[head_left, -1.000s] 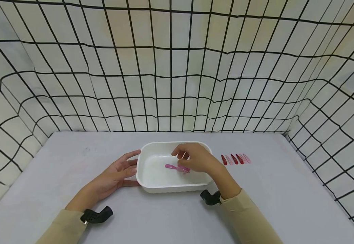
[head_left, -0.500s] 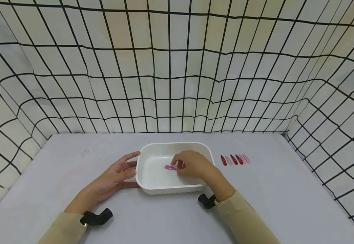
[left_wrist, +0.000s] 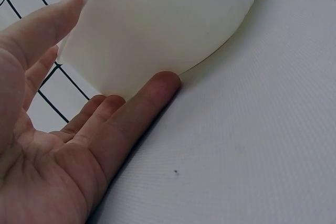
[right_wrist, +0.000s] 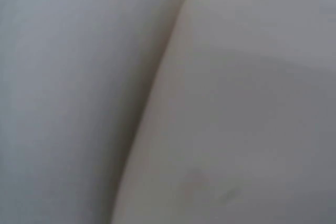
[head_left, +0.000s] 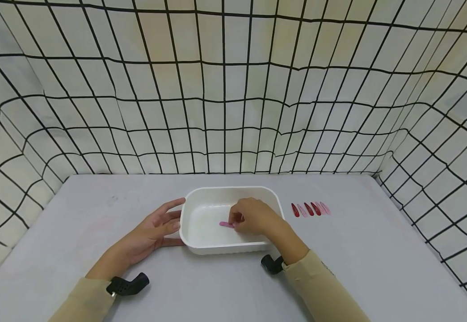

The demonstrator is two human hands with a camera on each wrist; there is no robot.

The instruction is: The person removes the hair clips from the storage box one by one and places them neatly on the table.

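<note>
A white plastic tray (head_left: 204, 235) stands mid-table. My left hand (head_left: 150, 232) lies at its left side with fingers spread and fairly straight; in the left wrist view the fingertips (left_wrist: 164, 81) rest on the tray's outer wall. Inside the tray, my right hand (head_left: 255, 217) pinches a pink snap hair clip (head_left: 226, 224) between thumb and curled fingers. One end of the clip sticks out to the left, while the rest is hidden by the hand. The right wrist view holds only the blurred wall of the tray (right_wrist: 236, 119) and the tabletop beside it.
To the right of the tray, several red and pink hair clips lie in a row, among them a red clip (head_left: 295, 210) at the left end and a pink clip (head_left: 326, 208) at the right. A black grid net (head_left: 225, 103) over white sheeting encloses the table (head_left: 213, 286).
My right hand has lowered slightly, and its fingers have closed on the pink hair clip, which has tilted and shifted a little. Pink pieces visible under the hand are now covered. The left hand stays put.
</note>
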